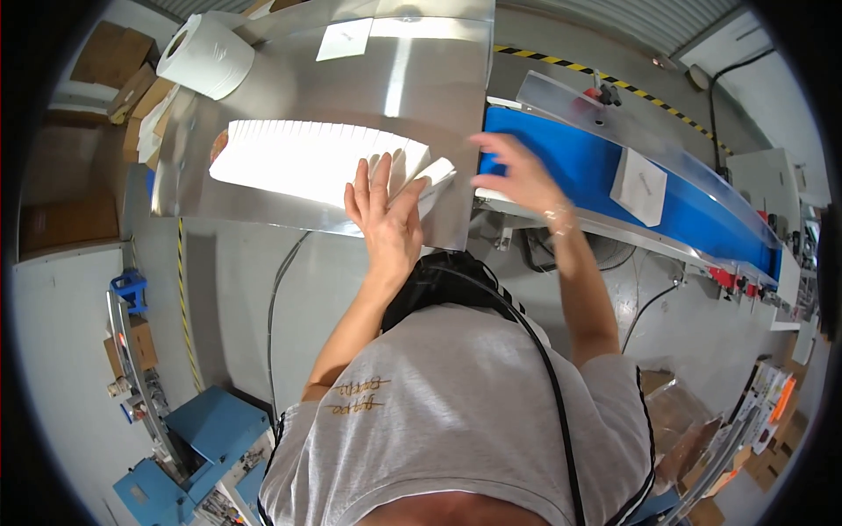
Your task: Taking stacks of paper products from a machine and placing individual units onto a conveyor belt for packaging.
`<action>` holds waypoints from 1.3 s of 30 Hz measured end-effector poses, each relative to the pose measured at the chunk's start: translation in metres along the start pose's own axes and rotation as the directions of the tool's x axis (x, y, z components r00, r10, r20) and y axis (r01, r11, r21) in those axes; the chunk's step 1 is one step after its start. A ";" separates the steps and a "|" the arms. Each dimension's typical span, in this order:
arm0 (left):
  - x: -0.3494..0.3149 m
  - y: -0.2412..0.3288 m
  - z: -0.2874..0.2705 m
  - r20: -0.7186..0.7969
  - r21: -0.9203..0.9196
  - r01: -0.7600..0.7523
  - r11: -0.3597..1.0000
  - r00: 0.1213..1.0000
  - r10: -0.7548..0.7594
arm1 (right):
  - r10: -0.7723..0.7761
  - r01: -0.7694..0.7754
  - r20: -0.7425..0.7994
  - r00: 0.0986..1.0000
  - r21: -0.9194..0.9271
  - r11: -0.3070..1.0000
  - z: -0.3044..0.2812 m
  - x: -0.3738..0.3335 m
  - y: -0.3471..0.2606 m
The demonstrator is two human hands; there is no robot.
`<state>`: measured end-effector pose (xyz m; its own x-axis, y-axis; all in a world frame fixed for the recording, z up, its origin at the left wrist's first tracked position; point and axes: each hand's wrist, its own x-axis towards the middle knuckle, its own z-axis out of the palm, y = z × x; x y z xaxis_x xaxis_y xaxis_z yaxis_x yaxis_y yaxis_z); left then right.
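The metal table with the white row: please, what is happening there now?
A person stands at the metal table, with the left hand, fingers spread, at the right end of a row of white folded pieces. The right hand, blurred, is over the near end of the blue belt; nothing shows in it. One white piece lies farther along the belt.

And here's the left hand [388, 219], back up, fingers extended and fanned, thumb angled off rightward, with the left forearm [349, 329] slanting up behind it! Across the way, the right hand [522, 175] blurs, fingertips pointing left, thumb parted below, right forearm [583, 285] rising steeply.
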<state>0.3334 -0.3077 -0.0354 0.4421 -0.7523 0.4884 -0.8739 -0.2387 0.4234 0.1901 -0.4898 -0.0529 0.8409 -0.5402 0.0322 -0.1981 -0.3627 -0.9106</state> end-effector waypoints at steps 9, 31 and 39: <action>0.002 -0.022 -0.005 0.007 0.073 0.032 0.997 0.999 -0.032 | 0.266 -0.174 -0.327 0.907 0.284 0.943 -0.004 -0.005 0.073; 0.006 -0.039 -0.012 -0.009 -0.008 0.023 1.000 1.000 -0.023 | 0.125 -0.074 -0.110 0.986 0.386 0.919 0.025 0.018 0.045; 0.003 -0.043 -0.008 -0.035 0.003 -0.042 0.999 0.998 0.043 | -0.192 -0.824 -0.847 0.496 -0.529 0.204 -0.035 -0.033 0.069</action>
<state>0.3743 -0.2950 -0.0464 0.4113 -0.7399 0.5323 -0.8926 -0.2087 0.3996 0.1314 -0.5235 -0.1023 0.0285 -0.8416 0.5394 -0.9995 -0.0304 0.0054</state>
